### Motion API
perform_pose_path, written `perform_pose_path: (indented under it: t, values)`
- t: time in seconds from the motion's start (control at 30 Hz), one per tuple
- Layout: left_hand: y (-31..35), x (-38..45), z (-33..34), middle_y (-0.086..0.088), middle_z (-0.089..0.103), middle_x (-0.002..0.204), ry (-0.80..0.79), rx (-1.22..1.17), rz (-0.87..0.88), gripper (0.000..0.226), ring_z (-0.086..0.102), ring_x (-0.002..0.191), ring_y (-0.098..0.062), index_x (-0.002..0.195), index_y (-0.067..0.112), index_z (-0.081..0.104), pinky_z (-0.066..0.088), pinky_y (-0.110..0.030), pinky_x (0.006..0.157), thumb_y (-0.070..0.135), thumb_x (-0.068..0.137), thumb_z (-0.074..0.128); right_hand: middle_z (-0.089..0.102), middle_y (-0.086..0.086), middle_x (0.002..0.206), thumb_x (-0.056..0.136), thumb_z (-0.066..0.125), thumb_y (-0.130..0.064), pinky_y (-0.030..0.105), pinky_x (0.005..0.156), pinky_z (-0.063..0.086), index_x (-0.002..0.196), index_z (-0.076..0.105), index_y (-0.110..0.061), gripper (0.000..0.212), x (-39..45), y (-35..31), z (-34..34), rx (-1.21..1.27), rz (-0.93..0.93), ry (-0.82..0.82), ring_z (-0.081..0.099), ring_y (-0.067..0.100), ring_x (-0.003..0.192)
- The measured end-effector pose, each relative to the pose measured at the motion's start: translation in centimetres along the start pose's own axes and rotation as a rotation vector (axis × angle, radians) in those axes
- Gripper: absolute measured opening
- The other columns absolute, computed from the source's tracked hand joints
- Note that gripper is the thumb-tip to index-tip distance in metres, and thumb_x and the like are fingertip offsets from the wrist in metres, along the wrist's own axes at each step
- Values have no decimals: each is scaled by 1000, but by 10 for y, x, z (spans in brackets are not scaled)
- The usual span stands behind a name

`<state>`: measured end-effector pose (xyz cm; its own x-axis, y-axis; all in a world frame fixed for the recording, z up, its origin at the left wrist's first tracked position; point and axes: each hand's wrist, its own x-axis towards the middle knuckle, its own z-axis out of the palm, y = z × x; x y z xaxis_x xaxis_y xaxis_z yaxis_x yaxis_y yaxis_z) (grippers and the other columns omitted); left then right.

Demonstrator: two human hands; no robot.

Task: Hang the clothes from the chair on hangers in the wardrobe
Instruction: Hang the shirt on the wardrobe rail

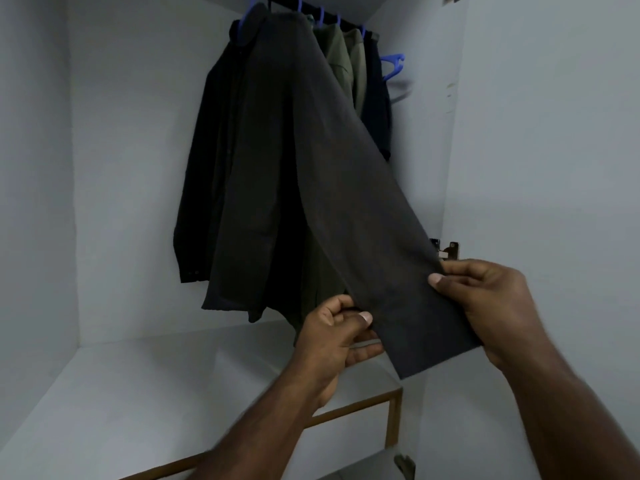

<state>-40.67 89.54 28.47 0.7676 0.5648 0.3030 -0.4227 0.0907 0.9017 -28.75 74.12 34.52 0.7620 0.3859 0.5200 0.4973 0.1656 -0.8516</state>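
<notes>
Both my hands, left hand and right hand, pinch the trouser leg hanging on the rail among several hung clothes; probably nearly done, chair unseen.

Rail ran across wardrobe top, carrying blue hangers. Dark and olive clothes hung from it. White shelf sat below, wood-edged at the front.
</notes>
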Motion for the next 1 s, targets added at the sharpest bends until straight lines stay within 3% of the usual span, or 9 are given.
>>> perform_pose_path:
  t: [0.2, 0.33, 0.43, 0.53, 0.63, 0.7, 0.8, 0.9, 1.0]
  values:
    - [0, 3, 13, -5, 76, 99, 15, 44, -25, 19, 75, 91, -20, 113, 14, 66, 61, -33, 72, 8, 95, 65, 76, -9, 81, 79, 79, -21, 37, 71, 60, 94, 74, -25, 15, -19, -11, -8, -51, -74, 101, 74, 14, 74]
    - [12, 1, -1, -1, 72, 102, 145, 150, -1, 33, 74, 88, -15, 119, 30, 59, 60, -27, 71, 14, 92, 70, 74, -8, 75, 79, 79, -24, 41, 76, 59, 94, 74, -28, 16, -38, -27, 1, -216, -166, 142, 71, 15, 77]
    - [45, -14, -15, 4, 71, 102, 168, 311, 201, 23, 72, 89, -8, 111, 38, 60, 60, -25, 74, 29, 92, 69, 70, -17, 76, 76, 81, -23, 20, 76, 57, 90, 71, -36, 22, -63, -47, 22, -295, -337, 151, 68, 2, 73]
    - [89, -36, -30, 3, 74, 100, -35, 300, 254, 29, 73, 89, -13, 105, 29, 68, 61, -34, 79, 49, 84, 64, 63, -31, 72, 76, 79, -28, -4, 65, 43, 87, 62, -53, 32, -89, -64, 62, -368, -501, 36, 61, -17, 78]
    - [117, -53, -62, 2, 71, 75, -79, 334, 214, 28, 69, 68, -14, 89, 25, 69, 57, -33, 66, 51, 80, 64, 69, -28, 81, 87, 68, -41, 8, 71, 53, 95, 71, -50, 12, -110, -62, 116, -394, -560, -179, 64, -11, 82]
    - [123, -59, -92, -6, 75, 86, 0, 377, 216, 24, 72, 76, -22, 100, 17, 71, 58, -36, 68, 36, 87, 68, 71, -26, 85, 89, 70, -37, 15, 68, 55, 101, 76, -40, 13, -120, -58, 143, -287, -589, -262, 67, -6, 78]
    - [125, -66, -138, -17, 75, 104, 110, 323, 204, 21, 74, 94, -31, 114, 5, 68, 58, -40, 84, 9, 95, 62, 72, -25, 81, 89, 71, -31, 21, 68, 58, 91, 76, -38, 9, -111, -49, 163, -66, -408, -257, 69, -3, 76]
    - [130, -74, -171, -16, 75, 110, 168, 267, 177, 24, 72, 102, -32, 117, 5, 69, 55, -42, 91, 6, 97, 56, 74, -17, 83, 86, 74, -33, 30, 72, 60, 93, 74, -34, 7, -88, -29, 186, 58, -104, -247, 70, 4, 78]
    - [134, -78, -199, -18, 73, 112, 203, 247, 153, 25, 71, 104, -35, 118, 4, 69, 54, -45, 93, 9, 98, 55, 76, -11, 85, 87, 73, -32, 25, 65, 55, 94, 74, -30, 8, -89, -11, 225, 165, 115, -363, 70, 12, 78]
